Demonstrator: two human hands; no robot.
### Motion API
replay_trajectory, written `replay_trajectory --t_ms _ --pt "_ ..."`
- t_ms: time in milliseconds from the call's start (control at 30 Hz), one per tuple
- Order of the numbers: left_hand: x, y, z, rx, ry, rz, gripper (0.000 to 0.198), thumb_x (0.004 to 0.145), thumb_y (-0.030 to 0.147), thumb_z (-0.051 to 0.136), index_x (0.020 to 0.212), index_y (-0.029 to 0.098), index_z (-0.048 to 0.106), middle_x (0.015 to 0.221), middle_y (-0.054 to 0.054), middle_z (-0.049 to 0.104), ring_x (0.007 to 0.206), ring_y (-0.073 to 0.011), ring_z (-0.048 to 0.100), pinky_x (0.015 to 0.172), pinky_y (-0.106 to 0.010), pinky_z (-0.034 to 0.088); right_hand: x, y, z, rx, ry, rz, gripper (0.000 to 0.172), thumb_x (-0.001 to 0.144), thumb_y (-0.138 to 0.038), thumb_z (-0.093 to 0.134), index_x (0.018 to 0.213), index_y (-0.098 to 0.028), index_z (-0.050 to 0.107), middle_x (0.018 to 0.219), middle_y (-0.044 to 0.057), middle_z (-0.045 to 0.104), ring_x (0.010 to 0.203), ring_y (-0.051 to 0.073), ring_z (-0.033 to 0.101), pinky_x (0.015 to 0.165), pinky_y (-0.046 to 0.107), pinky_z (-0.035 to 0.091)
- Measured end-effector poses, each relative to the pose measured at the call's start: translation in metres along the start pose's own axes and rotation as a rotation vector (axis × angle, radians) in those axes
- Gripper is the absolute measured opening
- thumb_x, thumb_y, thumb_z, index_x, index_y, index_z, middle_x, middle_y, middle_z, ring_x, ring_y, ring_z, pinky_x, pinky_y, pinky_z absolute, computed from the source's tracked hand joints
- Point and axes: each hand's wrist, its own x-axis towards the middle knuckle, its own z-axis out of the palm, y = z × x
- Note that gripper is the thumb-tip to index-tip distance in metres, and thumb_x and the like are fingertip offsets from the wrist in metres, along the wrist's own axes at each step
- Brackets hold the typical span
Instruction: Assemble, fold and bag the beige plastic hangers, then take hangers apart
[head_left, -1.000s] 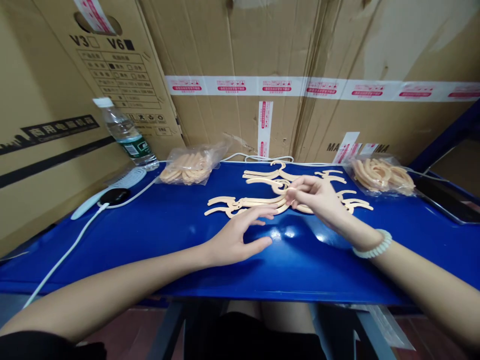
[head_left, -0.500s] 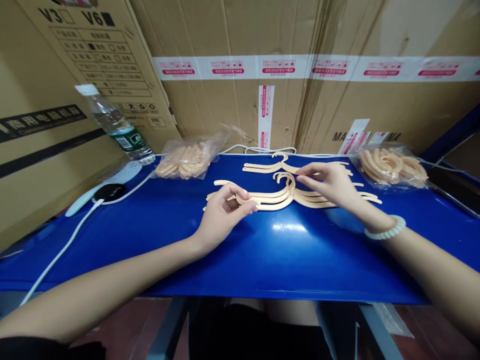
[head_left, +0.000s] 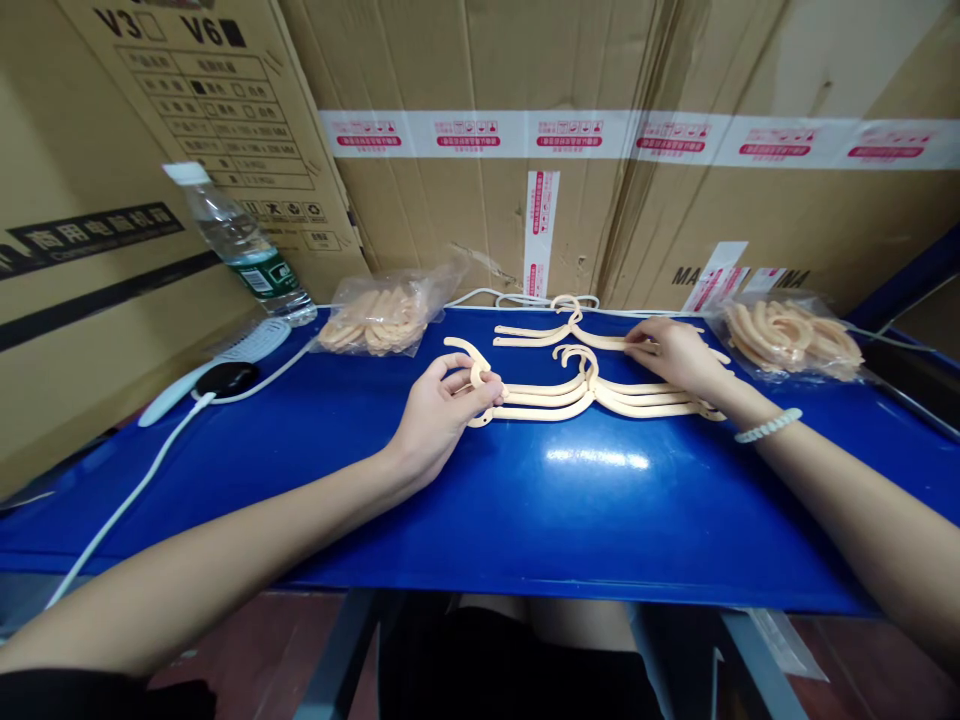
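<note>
My left hand [head_left: 446, 410] pinches a cream folding hanger [head_left: 459, 348], whose curved end sticks up above the fingers. Directly right of that hand, several cream hangers [head_left: 547, 410] lie nested in a row on the blue table, hooks pointing away from me. Behind them rests another group of hangers [head_left: 529, 335] with its own hooks. Over its right arm, my right hand [head_left: 667, 350] has thumb and fingers closed on a hanger arm. The fingertips partly hide the piece there. A pale beaded bracelet is on the right wrist.
Clear bags of cream hangers stand at back left [head_left: 379, 318] and back right [head_left: 791, 335]. A water bottle [head_left: 259, 265], a pale hairbrush [head_left: 217, 370] and a black round device [head_left: 226, 378] with a white cable [head_left: 142, 490] are at left. Cardboard boxes [head_left: 465, 60] wall the back.
My right hand has moved right along the far hanger arm. The left hand's piece has turned so its curved end rises, and the left ends of the near hangers have folded in.
</note>
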Motion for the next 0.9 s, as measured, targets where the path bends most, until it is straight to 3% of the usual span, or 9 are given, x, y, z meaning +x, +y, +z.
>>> replay_trajectory --t_ms 200,333,633,900 --pt "0.013 0.004 -0.007 -0.091 0.03 -0.021 0.038 0.063 0.014 0.089 0.092 0.013 0.064 0.08 0.001 0.068 0.08 -0.0116 0.066 0.085 -0.027 0.051 -0.005 -0.017 -0.031 0.233 0.117 0.099 0.017 0.082 -0.037 0.065 0.085 -0.02 0.065 0.079 0.006 0.073 0.073 0.024 0.07 0.069 0.036 0.055" --pt "0.018 0.009 -0.009 -0.109 0.071 -0.018 0.036 0.06 0.015 0.091 0.09 0.013 0.07 0.079 0.0 0.069 0.081 -0.0118 0.065 0.083 -0.026 0.05 -0.022 -0.033 -0.05 0.378 0.053 0.08 0.028 0.084 -0.041 0.067 0.101 -0.019 0.068 0.084 0.007 0.074 0.073 0.023 0.072 0.072 0.037 0.057" --pt "0.018 0.007 -0.012 -0.042 -0.098 -0.009 0.028 0.068 0.029 0.091 0.079 0.014 0.07 0.071 0.0 0.063 0.072 -0.0106 0.059 0.076 -0.025 0.049 -0.046 -0.03 -0.061 0.579 -0.049 0.089 0.031 0.083 -0.047 0.073 0.092 -0.019 0.065 0.082 0.007 0.068 0.072 0.02 0.067 0.062 0.03 0.053" --pt "0.009 0.009 -0.007 -0.112 -0.232 -0.121 0.029 0.076 0.032 0.087 0.075 0.015 0.063 0.1 -0.003 0.068 0.093 -0.0169 0.068 0.095 -0.036 0.052 -0.046 -0.03 -0.066 0.547 -0.027 0.02 0.024 0.084 -0.041 0.073 0.091 -0.02 0.066 0.084 0.006 0.067 0.074 0.018 0.064 0.066 0.029 0.053"
